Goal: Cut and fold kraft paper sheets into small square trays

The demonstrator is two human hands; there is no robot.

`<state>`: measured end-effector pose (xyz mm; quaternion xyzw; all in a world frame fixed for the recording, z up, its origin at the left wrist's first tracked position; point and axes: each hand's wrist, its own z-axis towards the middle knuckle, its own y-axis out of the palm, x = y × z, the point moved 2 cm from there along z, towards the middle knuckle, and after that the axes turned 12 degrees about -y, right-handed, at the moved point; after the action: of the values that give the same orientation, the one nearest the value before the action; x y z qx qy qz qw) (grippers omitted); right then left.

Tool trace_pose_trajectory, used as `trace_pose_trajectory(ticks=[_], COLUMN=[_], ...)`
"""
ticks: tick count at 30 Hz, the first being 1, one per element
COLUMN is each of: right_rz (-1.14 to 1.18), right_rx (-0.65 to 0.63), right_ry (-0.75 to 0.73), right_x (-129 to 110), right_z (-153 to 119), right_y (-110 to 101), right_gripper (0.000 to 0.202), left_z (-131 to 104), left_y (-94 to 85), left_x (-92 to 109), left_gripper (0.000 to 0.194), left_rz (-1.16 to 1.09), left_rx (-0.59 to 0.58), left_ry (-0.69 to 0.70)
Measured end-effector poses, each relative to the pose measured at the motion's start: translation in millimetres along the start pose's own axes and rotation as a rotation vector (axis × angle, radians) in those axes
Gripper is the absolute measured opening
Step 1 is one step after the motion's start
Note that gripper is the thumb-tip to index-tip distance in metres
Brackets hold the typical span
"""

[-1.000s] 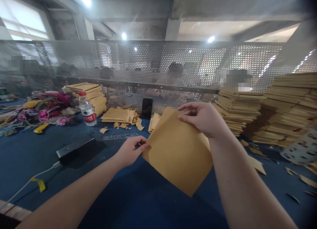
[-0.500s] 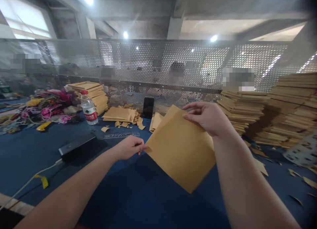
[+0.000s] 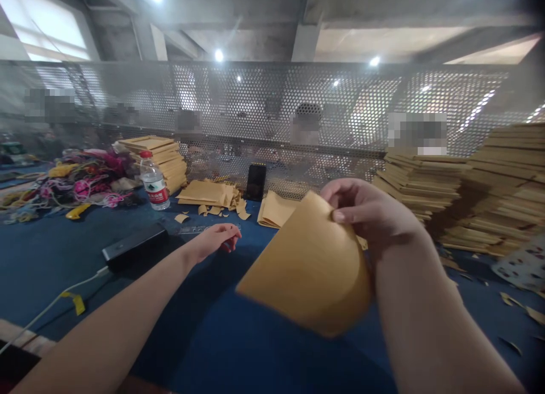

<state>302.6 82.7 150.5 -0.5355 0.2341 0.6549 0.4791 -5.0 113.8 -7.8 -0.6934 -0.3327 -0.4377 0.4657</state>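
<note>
My right hand (image 3: 355,206) pinches the top corner of a sheet of brown kraft paper (image 3: 302,263), thumb in front and fingers behind. The sheet hangs tilted above the blue table (image 3: 204,337), its right side bending in a curve. Left of the paper and apart from it, my left hand (image 3: 219,239) is held over the table with loosely bent fingers and nothing in them. A clear plastic ruler (image 3: 191,230) lies just behind that hand, partly covered by it. Folded brown paper (image 3: 275,208) rests behind the held sheet.
Tall stacks of brown paper (image 3: 426,184) stand at the right. A water bottle (image 3: 154,184), a phone (image 3: 256,181), paper scraps (image 3: 215,210), a black box (image 3: 135,246) with a cable, a yellow cutter (image 3: 78,212) and tangled yarn (image 3: 91,178) are around. A perforated metal screen (image 3: 255,110) borders the back.
My left hand has let go of the paper's left corner and drawn back slightly left. The sheet now curves and hangs from my right hand alone, uncovering more of the folded paper behind.
</note>
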Motion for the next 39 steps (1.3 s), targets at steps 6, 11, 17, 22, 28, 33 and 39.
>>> trace_pose_trajectory(ticks=[6, 11, 17, 22, 28, 33, 39], right_rz=[-0.435, -0.592, -0.757, -0.870, -1.056, -1.210, -1.223], right_rx=[-0.375, -0.465, -0.539, -0.567, -0.574, -0.564, -0.631], right_ry=[0.096, 0.225, 0.266, 0.231, 0.185, 0.155, 0.055], right_x=[74, 140, 154, 153, 148, 136, 128], right_z=[35, 41, 40, 42, 40, 39, 36], right_y=[66, 94, 85, 87, 93, 99, 116], right_gripper=[0.028, 0.022, 0.029, 0.031, 0.030, 0.029, 0.021], left_z=[13, 15, 0, -3, -7, -12, -21], left_y=[-2.7, -13.8, 6.1, 20.3, 21.8, 27.4, 34.5], left_x=[-11, -8, 3, 2, 6, 9, 19], left_gripper=[0.043, 0.042, 0.019, 0.017, 0.037, 0.049, 0.058], left_rz=[0.071, 0.305, 0.653, 0.839, 0.984, 1.084, 1.193], left_rx=[0.096, 0.202, -0.027, -0.076, -0.071, -0.059, -0.060], left_ry=[0.018, 0.149, 0.350, 0.399, 0.385, 0.312, 0.250])
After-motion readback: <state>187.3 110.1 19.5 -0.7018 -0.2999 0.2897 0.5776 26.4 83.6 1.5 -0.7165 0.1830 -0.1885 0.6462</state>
